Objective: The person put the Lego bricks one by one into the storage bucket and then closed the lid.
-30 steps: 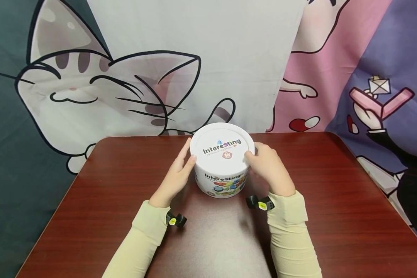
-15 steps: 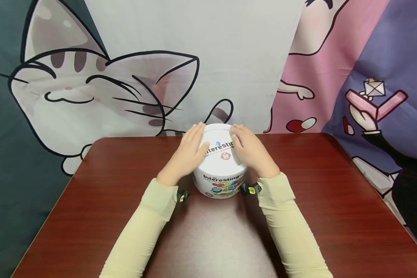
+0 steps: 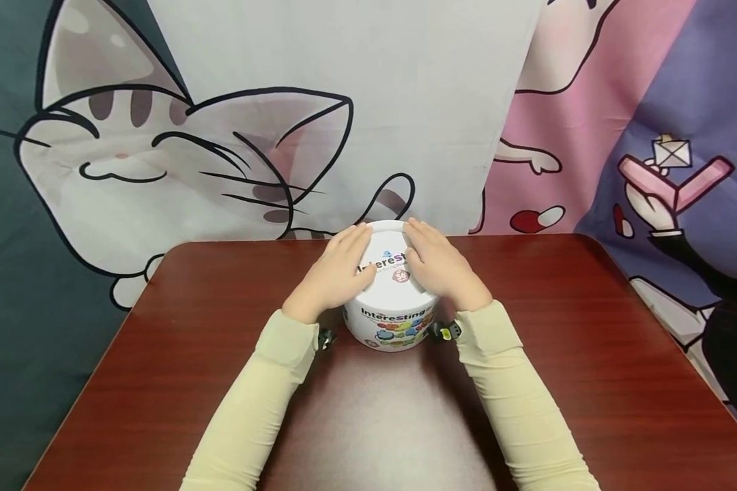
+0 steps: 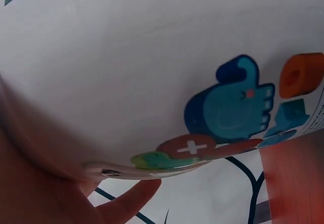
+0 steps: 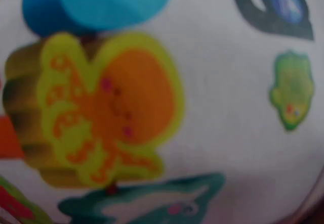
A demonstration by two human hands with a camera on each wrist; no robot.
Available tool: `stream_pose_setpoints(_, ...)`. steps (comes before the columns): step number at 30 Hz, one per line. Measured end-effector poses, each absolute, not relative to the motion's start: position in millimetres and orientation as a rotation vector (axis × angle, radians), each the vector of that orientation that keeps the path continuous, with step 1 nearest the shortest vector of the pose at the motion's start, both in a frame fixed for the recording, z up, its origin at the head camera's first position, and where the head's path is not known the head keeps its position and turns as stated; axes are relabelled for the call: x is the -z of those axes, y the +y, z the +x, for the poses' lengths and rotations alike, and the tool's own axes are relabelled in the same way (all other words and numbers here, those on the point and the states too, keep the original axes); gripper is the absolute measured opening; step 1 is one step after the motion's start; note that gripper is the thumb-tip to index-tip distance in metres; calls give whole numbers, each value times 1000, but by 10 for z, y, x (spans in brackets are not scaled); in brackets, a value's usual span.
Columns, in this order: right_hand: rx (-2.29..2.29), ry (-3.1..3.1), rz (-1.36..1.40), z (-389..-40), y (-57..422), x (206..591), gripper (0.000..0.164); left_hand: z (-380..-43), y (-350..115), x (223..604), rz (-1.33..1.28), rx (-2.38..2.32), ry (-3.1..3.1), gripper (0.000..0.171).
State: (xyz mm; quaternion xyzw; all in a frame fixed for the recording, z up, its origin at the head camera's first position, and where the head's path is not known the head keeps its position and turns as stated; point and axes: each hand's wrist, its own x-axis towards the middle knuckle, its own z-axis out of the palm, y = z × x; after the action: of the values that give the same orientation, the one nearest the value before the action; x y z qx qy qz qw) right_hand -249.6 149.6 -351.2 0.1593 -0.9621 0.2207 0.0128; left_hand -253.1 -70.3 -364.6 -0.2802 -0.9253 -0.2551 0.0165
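Observation:
A round white tub (image 3: 389, 327) with a white lid (image 3: 393, 295) stands upright near the table's far edge. Its lid and side read "Interesting", and colourful toy pictures run round the side. My left hand (image 3: 334, 276) rests on the lid's left part, fingers straight and pointing away. On the right part lies my right hand (image 3: 439, 266), its fingers likewise straight. The left wrist view has the tub's printed side (image 4: 126, 82) close up, with part of the left hand (image 4: 76, 204) at its edge. Only the tub's printed wall (image 5: 228, 107) fills the right wrist view.
The tub stands on a dark red wooden table (image 3: 190, 354). Behind it hangs a cloth backdrop (image 3: 442, 116) with cartoon drawings, including a cat. A black shape (image 3: 733, 361) is at the far right, beyond the table edge.
Both hands have moved from the tub's sides up onto its lid, then slightly inward. The tub has stayed in nearly the same place.

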Motion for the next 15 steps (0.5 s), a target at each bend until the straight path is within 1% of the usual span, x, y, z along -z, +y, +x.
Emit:
stream_pose_setpoints(9,-657,-3015,463,-2517,1447,3522,58,-2549,-735,3681,-868,862,-2839,69)
stream_pose_setpoints(15,-771,-2984,355,-2447,1390,3611,58,-2597,-823,3769,-918,917,-2813,61)
